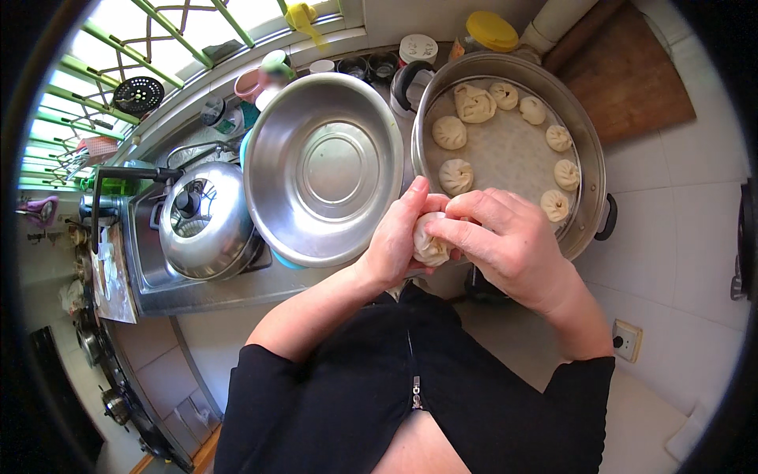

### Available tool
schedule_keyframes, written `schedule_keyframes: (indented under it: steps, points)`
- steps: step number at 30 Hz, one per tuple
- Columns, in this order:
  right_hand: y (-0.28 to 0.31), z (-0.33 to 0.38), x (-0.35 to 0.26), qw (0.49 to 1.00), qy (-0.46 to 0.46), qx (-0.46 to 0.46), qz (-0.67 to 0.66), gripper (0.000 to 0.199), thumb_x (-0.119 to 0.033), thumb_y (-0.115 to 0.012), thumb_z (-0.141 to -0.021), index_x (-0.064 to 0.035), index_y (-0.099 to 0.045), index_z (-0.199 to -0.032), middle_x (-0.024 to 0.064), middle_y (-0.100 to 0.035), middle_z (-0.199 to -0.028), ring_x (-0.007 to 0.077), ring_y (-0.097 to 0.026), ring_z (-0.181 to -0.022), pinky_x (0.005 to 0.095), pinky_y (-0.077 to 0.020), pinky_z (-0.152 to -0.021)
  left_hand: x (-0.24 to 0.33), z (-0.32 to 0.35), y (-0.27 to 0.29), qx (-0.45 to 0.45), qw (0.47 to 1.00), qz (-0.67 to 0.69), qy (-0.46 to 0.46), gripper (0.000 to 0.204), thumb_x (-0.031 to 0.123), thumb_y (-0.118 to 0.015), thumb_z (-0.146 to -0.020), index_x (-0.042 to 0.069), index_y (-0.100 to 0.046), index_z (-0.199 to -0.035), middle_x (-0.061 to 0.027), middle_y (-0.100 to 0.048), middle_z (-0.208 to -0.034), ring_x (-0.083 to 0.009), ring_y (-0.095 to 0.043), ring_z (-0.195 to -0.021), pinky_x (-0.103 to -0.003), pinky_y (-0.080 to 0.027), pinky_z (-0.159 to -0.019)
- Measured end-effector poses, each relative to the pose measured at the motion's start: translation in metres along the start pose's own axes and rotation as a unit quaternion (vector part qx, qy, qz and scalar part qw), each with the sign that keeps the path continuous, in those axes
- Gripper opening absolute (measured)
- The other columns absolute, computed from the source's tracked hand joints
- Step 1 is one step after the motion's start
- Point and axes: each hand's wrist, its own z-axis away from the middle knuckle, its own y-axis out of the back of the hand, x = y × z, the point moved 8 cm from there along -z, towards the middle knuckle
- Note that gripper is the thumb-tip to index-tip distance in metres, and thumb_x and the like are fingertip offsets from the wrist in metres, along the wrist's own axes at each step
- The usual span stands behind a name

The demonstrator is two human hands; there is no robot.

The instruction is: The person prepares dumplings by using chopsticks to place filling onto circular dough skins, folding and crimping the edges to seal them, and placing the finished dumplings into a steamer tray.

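A pale, pleated bun (432, 240) rests in my left hand (395, 237), whose fingers curl around its underside. From the right, my right hand (501, 241) pinches the dough along the bun's top with thumb and fingers. Both hands are in front of my body, just short of the round metal steamer (594, 158). Inside the steamer, several pleated buns form a ring on a pale liner, among them a bun (455, 176) close to my fingers and a larger folded one (474, 103) at the far side. The bun's filling, if any, is hidden.
Left of the steamer stands a wide steel basin (324, 170) with nothing in it. Farther left, a domed lid (207, 225) sits at the sink (146, 245). Jars, including a yellow-lidded one (491, 30), line the back. A brown board (632, 75) leans at the right.
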Motion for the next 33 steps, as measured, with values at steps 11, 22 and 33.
schedule_keyframes:
  steps: [11, 22, 33]
  points:
    - [-0.007, -0.011, -0.003, 0.991, 0.056, -0.119, 0.039, 0.013, -0.013, -0.059, -0.072, -0.0078, -0.058, -0.084, 0.0059, -0.058, -0.089, 0.0207, -0.058, -0.078, 0.0313, -0.048, -0.066, -0.006, -0.001, -0.003, 0.014, 0.994, -0.06, 0.087, 0.056, 0.055, -0.024, -0.094, 0.011, -0.058, -0.094, -0.0055, -0.06, -0.071, -0.0142, -0.055, -0.051, -0.023, -0.038, -0.039]
    - [0.004, 0.017, -0.002, 0.992, -0.106, -0.051, -0.049, 0.079, -0.028, -0.079, -0.058, -0.0008, -0.045, -0.124, 0.015, -0.049, -0.12, 0.0294, -0.049, -0.109, 0.0399, -0.038, -0.094, -0.007, -0.002, -0.019, 0.052, 0.977, 0.194, 0.069, 0.059, 0.055, -0.029, -0.093, 0.004, -0.055, -0.108, -0.0132, -0.061, -0.104, -0.0233, -0.06, -0.097, -0.035, -0.048, -0.084]
    - [-0.002, 0.04, 0.016, 0.93, -0.164, -0.115, -0.309, 0.054, -0.013, -0.077, -0.066, -0.0041, -0.049, -0.112, 0.0118, -0.054, -0.106, 0.0273, -0.057, -0.095, 0.0327, -0.0476, -0.081, -0.013, 0.03, -0.062, -0.013, 0.963, 0.18, 0.201, 0.073, 0.063, -0.023, -0.09, 0.012, -0.022, -0.142, -0.0177, -0.047, -0.13, -0.0314, -0.048, -0.12, -0.047, -0.038, -0.099]
